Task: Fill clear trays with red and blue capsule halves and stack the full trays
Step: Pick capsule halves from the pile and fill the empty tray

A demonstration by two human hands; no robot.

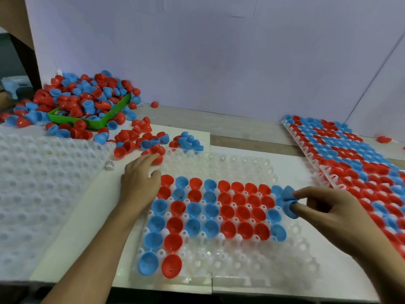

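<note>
A clear tray (241,257) lies in front of me, its middle rows holding several red and blue capsule halves, open side up. My right hand (335,213) pinches blue capsule halves (289,199) at the tray's right edge. My left hand (140,178) rests at the tray's far left corner, fingers on a red capsule half (158,159) from the loose pile (151,141) just beyond the tray.
A green bin (103,121) heaped with red and blue halves sits at the far left, with more spilled around it. Empty white trays (37,176) lie on the left. Full trays (350,159) are stacked on the right. A white wall stands behind.
</note>
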